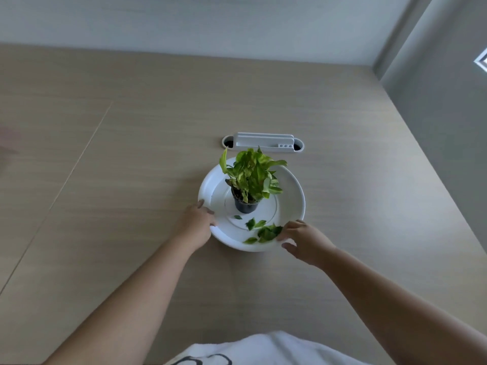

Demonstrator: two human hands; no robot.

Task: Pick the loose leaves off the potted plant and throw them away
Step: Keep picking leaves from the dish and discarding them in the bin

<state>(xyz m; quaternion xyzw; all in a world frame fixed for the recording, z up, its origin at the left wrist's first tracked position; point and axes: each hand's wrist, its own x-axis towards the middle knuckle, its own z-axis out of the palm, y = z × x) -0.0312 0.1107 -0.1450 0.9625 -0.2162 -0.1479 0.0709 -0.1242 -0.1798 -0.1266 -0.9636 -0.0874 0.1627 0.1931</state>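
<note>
A small potted plant (251,180) with yellow-green variegated foliage stands upright in a dark pot (245,205) at the centre of a round white tray (292,191), seen from a head-worn camera looking down. Several loose leaves (259,230) lie scattered on the tray's near side, between the pot and the rim: one small leaf just in front of the pot, a pair a little nearer the camera, and a cluster at the near-right edge.

The person's right hand (303,242) rests at that near-right edge, its fingertips (282,236) touching the cluster of leaves, the fingers loosely curled with the thumb spread below the tray's rim; whether any leaf is actually pinched cannot be told. The left hand (196,223) grips the tray's near-left rim, fingers over the lip and closed on it.

The tray sits on a pale wood-grain bench (131,154). Just beyond the plant, a white cable-port cover (263,143) is set into the bench surface, a dark opening at each end. A grey-white wall (210,22) runs along the bench's far edge and meets a second wall at the right corner. Both bare forearms reach in from below, and a fold of white clothing (263,349) shows at the bottom of the view.
</note>
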